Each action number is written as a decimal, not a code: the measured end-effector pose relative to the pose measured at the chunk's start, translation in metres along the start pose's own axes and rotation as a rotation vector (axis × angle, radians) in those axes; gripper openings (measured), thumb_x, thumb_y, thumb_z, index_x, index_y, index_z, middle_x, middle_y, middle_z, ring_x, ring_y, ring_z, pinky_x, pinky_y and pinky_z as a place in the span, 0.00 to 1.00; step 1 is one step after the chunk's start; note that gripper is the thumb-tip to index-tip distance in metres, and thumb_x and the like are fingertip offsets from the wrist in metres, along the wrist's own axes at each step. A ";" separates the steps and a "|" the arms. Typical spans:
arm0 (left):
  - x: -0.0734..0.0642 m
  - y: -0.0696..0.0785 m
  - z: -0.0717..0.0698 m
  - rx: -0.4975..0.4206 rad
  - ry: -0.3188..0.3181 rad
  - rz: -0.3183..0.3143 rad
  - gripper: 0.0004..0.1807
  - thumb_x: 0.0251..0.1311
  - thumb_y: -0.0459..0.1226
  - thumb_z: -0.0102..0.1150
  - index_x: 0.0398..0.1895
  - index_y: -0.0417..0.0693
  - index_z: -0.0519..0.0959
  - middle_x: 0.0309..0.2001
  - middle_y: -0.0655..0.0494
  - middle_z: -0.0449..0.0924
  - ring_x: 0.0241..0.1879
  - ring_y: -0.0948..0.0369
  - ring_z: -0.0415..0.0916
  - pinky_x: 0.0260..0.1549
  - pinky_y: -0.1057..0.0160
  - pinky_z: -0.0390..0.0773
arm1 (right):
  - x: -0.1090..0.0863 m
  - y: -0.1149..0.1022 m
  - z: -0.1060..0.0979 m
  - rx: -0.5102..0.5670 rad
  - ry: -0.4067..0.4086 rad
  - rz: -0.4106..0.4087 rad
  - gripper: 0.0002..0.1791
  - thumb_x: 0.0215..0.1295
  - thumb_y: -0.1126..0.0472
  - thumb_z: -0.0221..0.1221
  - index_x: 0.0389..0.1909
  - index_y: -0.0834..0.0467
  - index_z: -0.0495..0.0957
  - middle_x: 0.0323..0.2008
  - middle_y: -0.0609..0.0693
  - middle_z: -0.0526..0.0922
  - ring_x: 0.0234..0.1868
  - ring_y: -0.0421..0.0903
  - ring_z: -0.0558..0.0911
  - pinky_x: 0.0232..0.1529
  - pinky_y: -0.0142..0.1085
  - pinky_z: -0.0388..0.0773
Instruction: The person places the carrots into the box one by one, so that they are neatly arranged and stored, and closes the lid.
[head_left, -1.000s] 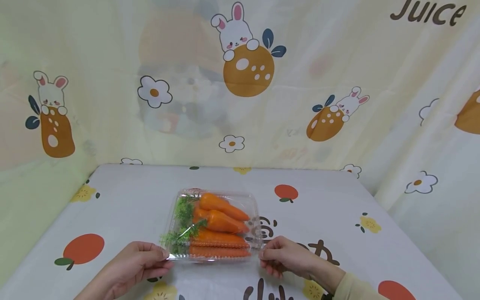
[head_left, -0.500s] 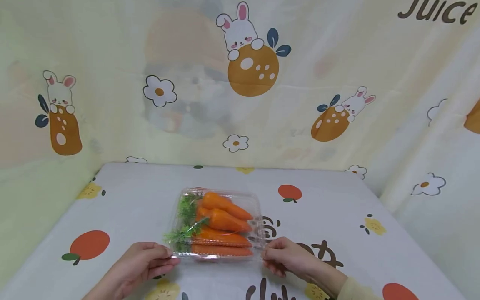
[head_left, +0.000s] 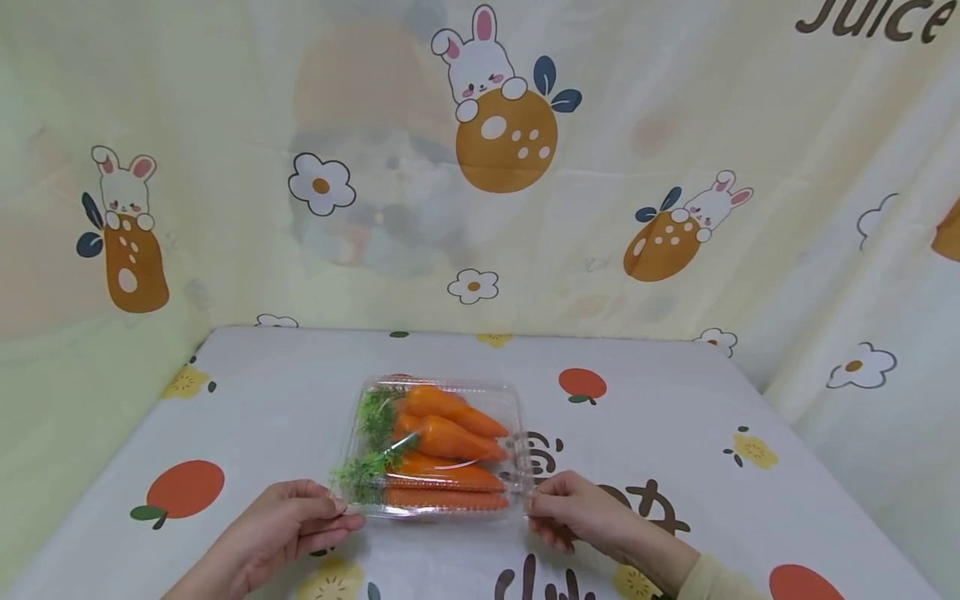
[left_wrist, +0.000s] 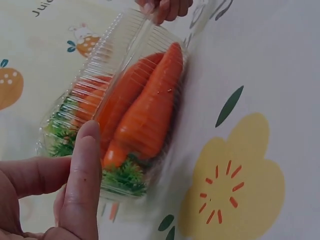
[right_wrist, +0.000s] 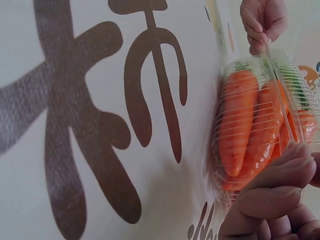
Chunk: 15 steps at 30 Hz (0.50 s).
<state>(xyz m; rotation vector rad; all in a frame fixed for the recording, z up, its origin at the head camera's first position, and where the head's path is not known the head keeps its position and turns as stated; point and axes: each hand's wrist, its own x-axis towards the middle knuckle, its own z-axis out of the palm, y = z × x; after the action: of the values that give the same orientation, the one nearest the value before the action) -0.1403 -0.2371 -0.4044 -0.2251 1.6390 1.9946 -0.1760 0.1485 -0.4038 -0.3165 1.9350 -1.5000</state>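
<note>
A clear plastic clamshell box (head_left: 519,467) with its lid down stands on the table, holding several orange carrots (head_left: 459,440) with green leafy tops (head_left: 378,417). Some of the leaves poke out at the box's left side. My left hand (head_left: 296,525) pinches the near left corner of the rim between thumb and fingers. On the other side, my right hand (head_left: 577,510) pinches the near right corner. Both wrist views show the box's ribbed side and the rim seam, with the left fingers (left_wrist: 85,175) and right fingers (right_wrist: 270,195) at its ends.
Under the box lies a white tablecloth (head_left: 645,417) printed with fruit, flowers and brown lettering. A pale curtain (head_left: 375,250) with rabbit prints hangs behind the table and along both sides.
The hands keep hold of the box's near corners throughout. The whole head view has shifted slightly, so everything appears a little further right; the box's pose is nearly the same.
</note>
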 end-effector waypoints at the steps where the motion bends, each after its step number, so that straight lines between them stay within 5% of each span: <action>1: 0.000 0.000 -0.001 -0.002 0.000 0.000 0.03 0.72 0.27 0.52 0.37 0.39 0.71 0.38 0.49 0.90 0.40 0.60 0.90 0.43 0.65 0.88 | 0.000 0.000 0.000 -0.003 0.001 0.002 0.14 0.72 0.62 0.52 0.25 0.61 0.78 0.16 0.42 0.75 0.17 0.35 0.69 0.19 0.25 0.68; 3: 0.002 -0.002 -0.002 -0.005 0.000 -0.003 0.02 0.72 0.27 0.53 0.41 0.36 0.70 0.38 0.50 0.90 0.40 0.60 0.90 0.44 0.65 0.88 | 0.000 -0.002 0.000 -0.005 0.005 0.013 0.14 0.72 0.61 0.53 0.25 0.58 0.78 0.16 0.41 0.76 0.17 0.35 0.69 0.19 0.25 0.69; 9: 0.003 -0.004 -0.006 0.020 -0.024 -0.028 0.27 0.74 0.30 0.52 0.65 0.16 0.59 0.42 0.51 0.90 0.43 0.63 0.89 0.48 0.66 0.86 | 0.000 -0.001 -0.001 0.012 0.001 0.023 0.14 0.72 0.62 0.53 0.25 0.58 0.78 0.17 0.42 0.76 0.17 0.35 0.69 0.19 0.24 0.69; 15: 0.001 -0.003 -0.008 0.089 -0.053 -0.018 0.15 0.73 0.32 0.54 0.53 0.26 0.79 0.41 0.50 0.91 0.42 0.64 0.89 0.45 0.66 0.87 | 0.000 0.001 -0.001 0.023 -0.008 0.013 0.13 0.72 0.62 0.53 0.26 0.58 0.79 0.18 0.41 0.76 0.17 0.35 0.69 0.20 0.24 0.69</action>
<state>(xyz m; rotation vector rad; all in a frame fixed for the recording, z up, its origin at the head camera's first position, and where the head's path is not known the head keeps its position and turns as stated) -0.1411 -0.2446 -0.4091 -0.1523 1.6822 1.8936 -0.1765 0.1501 -0.4043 -0.2989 1.9084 -1.5088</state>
